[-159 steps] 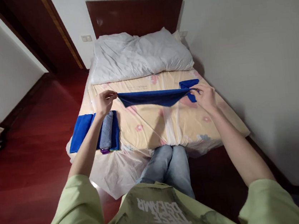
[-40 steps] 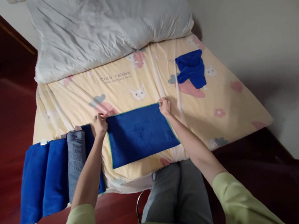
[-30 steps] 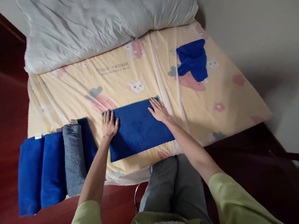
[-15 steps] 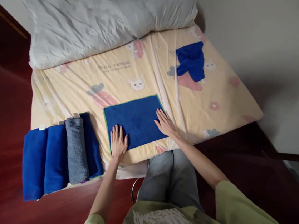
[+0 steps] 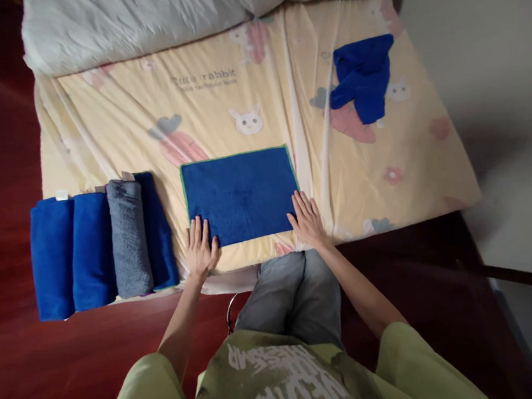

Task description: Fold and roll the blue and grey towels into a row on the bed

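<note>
green-edged blue towel (image 5: 241, 193): flat on bed (image 5: 116, 114) | left hand (image 5: 199, 250), right hand (image 5: 308, 223): fingers apart, gripping nothing, at towel's near corners; pressure hard to judge | smooth evenly, palms flat, edges square

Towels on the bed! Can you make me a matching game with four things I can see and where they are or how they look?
Things
1. green-edged blue cloth
2. grey roll
3. crumpled blue cloth
4. puffy bedding

Matches
A. lying by itself on the right part of the bed
B. across the far part of the bed
C. spread flat, touched by the left hand and right hand
D. in the row at the left

Right pairs: 1-C, 2-D, 3-A, 4-B
</note>
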A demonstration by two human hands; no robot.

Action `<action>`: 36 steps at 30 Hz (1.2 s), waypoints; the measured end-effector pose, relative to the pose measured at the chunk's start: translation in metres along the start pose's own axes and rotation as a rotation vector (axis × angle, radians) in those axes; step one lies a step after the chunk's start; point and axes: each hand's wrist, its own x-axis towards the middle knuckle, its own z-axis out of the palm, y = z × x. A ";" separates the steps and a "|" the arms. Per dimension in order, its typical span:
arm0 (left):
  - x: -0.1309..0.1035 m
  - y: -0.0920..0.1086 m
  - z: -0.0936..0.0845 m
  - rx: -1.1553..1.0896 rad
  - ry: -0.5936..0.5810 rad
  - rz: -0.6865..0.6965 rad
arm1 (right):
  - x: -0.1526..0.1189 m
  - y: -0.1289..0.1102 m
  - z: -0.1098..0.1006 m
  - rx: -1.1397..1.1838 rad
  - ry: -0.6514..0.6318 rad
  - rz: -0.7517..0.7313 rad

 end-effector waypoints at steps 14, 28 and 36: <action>-0.006 0.003 -0.015 -0.086 0.047 0.049 | -0.005 -0.006 0.011 -0.044 0.111 0.008; -0.039 -0.019 -0.007 -0.270 0.209 0.011 | -0.043 -0.001 0.004 0.282 0.220 -0.107; -0.035 -0.033 0.011 -0.407 0.458 0.159 | -0.032 0.016 0.016 0.361 0.401 -0.006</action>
